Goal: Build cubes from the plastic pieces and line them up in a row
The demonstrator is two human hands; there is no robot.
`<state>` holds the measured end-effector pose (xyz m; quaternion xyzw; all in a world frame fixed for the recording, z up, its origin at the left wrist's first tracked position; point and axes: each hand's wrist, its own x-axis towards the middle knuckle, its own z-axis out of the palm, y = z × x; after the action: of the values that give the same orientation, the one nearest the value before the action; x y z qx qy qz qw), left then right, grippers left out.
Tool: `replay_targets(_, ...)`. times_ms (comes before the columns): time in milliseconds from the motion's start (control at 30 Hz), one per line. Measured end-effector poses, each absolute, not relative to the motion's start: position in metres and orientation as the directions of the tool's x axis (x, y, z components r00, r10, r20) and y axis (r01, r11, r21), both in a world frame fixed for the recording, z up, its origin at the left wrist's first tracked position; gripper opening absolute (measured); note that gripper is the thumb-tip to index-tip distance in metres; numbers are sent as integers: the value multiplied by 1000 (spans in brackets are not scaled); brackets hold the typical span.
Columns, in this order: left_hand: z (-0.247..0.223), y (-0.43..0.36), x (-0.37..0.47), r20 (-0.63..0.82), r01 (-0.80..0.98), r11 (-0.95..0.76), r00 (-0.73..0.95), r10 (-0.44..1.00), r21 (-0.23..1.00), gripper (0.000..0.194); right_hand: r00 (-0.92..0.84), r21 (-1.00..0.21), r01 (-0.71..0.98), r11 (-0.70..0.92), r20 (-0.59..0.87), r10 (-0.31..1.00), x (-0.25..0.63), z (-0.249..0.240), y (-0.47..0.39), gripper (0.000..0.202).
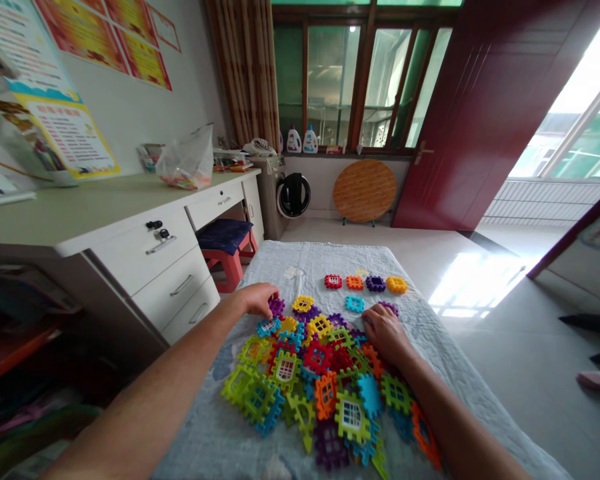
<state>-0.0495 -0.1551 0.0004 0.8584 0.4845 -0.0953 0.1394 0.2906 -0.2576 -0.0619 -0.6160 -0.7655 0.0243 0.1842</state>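
Many coloured plastic interlocking building blocks lie in a loose pile (pixel 317 357) on a cloth-covered table (pixel 300 257). At the pile's far left corner, my left hand (pixel 260 299) has its fingers closed on a purple block (pixel 277 307). My right hand (pixel 384 330) rests low at the far right of the pile, its fingers at another purple block (pixel 390 308) and partly covering it. Beyond the pile is a row of a red block (pixel 333 281), an orange block (pixel 355 283), a dark purple block (pixel 375 283) and a yellow-orange block (pixel 397 285). A light blue block (pixel 355 304) lies just nearer.
A white desk (pixel 145 200) with drawers runs along the left, a plastic bag (pixel 187 163) on top. Under it stands a pink stool (pixel 229 250). Farther back are a washing machine (pixel 270 193), a round wooden tabletop (pixel 365 190) and a dark red door (pixel 473 113).
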Motion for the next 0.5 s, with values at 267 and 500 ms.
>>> replay_targets(267,-1,-158,-46,-263,849,-519,526,809,101,40,-173,-270,932,241,252,952,289,-59,-259,18)
replay_targets(500,1,-148,-45,-74,820,-523,551,831,231,44,-161,-287,930,229,243,957,290,-62,-258,16)
